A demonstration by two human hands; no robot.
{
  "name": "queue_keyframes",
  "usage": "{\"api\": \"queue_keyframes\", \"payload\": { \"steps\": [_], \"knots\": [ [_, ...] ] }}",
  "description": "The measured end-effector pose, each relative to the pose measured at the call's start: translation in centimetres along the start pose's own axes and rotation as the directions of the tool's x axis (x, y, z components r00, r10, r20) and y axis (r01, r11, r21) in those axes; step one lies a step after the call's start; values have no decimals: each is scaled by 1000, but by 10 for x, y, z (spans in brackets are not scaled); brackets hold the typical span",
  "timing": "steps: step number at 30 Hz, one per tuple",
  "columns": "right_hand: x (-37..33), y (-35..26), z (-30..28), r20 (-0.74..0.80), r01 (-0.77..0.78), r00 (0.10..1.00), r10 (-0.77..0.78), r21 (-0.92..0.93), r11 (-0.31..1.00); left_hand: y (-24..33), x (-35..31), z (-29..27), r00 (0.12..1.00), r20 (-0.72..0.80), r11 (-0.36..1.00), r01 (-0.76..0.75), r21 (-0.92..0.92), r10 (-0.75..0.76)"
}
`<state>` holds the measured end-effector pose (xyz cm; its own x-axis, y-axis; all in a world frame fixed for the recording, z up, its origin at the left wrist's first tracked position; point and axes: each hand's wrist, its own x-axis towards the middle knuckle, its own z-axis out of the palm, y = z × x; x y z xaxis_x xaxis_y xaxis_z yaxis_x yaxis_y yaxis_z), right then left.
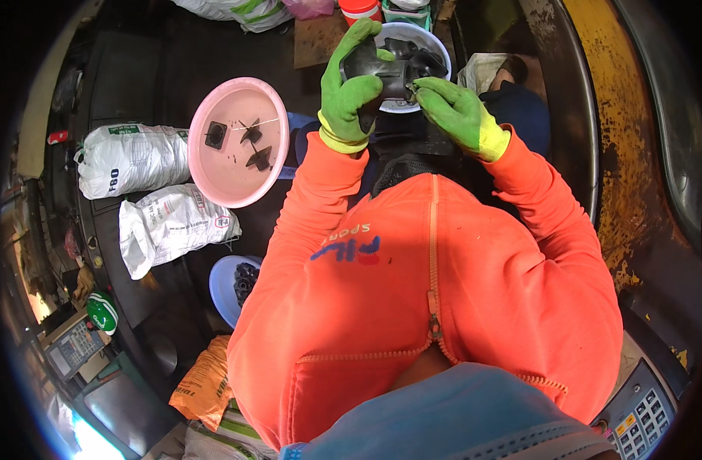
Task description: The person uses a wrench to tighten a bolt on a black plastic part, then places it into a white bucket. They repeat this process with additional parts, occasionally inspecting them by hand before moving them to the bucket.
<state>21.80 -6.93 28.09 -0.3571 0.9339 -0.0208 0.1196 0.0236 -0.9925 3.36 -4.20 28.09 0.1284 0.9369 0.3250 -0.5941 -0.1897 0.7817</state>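
My left hand (pixel 349 107), in a green glove with a yellow cuff, is wrapped round a black moulded part (pixel 385 75) that looks like a short rubber sleeve with a flared end. It is held up in front of a pale blue basin (pixel 446 61) with several similar black parts (pixel 412 57) in it. My right hand (pixel 457 115), gloved the same way, pinches with thumb and fingers at the part's right end. A small dark bit shows at those fingertips; I cannot tell whether it belongs to the part.
To the left is a pink basin (pixel 236 184) with a few black pieces. White sacks (pixel 132 157) lie beyond it. A blue basin (pixel 222 287) of black parts and an orange sack (pixel 205 383) are nearer. A red container (pixel 359 9) stands at the back; a rusty yellow machine frame (pixel 619 146) rises right.
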Motion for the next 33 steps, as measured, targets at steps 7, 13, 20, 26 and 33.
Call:
{"api": "queue_keyframes", "payload": {
  "steps": [7,13,20,26,33],
  "knots": [
    [-8,-21,6,61,-190,982,180,287,939,0,0,-3,986,99,960,-152,235,132],
    [-17,-43,2,231,-385,923,309,496,779,1,8,-7,879,272,760,-475,443,391],
    [-21,-52,-1,372,-529,849,376,594,606,8,18,-13,753,475,598,-655,463,457],
    [-14,-47,-15,570,-626,780,259,690,365,9,19,-19,665,577,530,-739,416,474],
    [10,-29,-14,262,-404,915,307,577,710,-15,6,7,608,563,437,-794,424,560]
  ]
}}
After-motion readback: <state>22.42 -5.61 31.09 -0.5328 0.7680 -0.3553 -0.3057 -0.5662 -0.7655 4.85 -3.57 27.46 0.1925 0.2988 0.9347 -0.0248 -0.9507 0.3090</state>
